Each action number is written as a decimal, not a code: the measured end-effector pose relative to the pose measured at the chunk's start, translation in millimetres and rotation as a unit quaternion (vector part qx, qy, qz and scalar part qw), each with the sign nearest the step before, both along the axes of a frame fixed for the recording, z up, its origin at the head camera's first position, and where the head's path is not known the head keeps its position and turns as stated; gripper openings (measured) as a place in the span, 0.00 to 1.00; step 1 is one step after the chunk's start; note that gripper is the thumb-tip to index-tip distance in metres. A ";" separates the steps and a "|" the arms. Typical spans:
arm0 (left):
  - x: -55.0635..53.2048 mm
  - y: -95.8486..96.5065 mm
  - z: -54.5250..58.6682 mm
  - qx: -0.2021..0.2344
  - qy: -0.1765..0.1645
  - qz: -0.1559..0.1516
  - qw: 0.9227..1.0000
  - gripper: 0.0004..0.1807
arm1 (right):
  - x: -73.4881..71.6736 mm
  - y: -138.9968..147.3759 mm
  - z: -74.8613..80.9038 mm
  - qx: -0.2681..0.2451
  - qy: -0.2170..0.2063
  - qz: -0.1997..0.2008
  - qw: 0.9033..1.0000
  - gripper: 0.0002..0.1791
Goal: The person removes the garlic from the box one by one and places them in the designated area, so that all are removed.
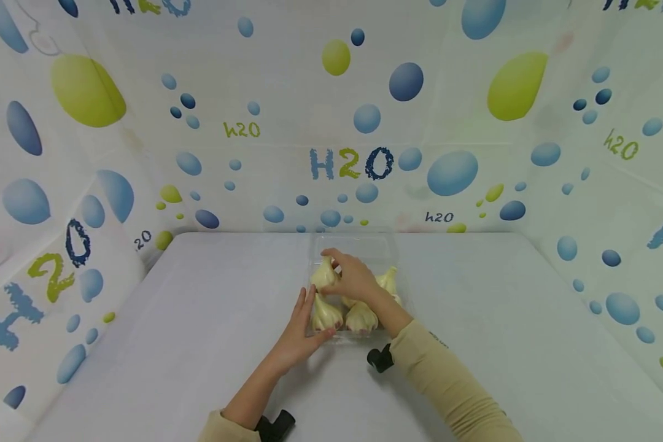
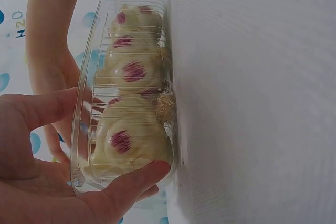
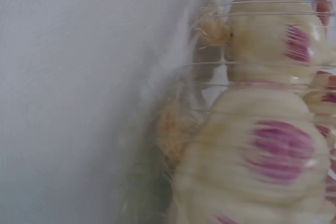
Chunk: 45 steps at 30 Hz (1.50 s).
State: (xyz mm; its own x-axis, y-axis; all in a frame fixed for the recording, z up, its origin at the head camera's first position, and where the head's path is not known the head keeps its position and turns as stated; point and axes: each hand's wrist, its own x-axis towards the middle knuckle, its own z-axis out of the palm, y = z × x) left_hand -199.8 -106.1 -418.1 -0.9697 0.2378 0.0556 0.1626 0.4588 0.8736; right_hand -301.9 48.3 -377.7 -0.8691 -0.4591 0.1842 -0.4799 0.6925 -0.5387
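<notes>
A clear plastic box stands on the table with several pale garlic bulbs inside. My right hand reaches into it and pinches one garlic bulb at the left, its stem pointing up. Below that sits another bulb, with a second beside it and one more partly behind my right forearm. My left hand grips the box's near left corner, thumb and fingers around it. Through the ribbed wall, the left wrist view shows purple-streaked bulbs and roots.
A white table spreads around the box. Behind and at the sides hangs a white sheet printed with blue and green drops. Black wrist devices show below the left hand and near the right sleeve.
</notes>
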 end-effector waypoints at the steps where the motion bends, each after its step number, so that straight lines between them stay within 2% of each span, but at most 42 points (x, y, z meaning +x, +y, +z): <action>1: -0.2 -0.2 -0.3 -0.002 0.000 0.001 1.000 0.48 | 0.6 0.1 1.6 -0.003 -0.002 0.000 1.000 0.41; 18: -0.7 -0.2 0.0 -0.007 -0.007 0.002 1.000 0.48 | 4.3 7.7 13.2 -0.084 -0.008 0.011 0.996 0.41; 37: -0.6 -0.4 -1.9 -0.008 0.005 0.002 1.000 0.47 | 10.9 31.0 26.1 -0.124 -0.019 -0.013 0.992 0.40; 45: -0.1 0.3 -1.1 -0.007 0.001 0.006 1.000 0.47 | 9.1 45.7 26.3 -0.117 -0.009 -0.021 0.993 0.41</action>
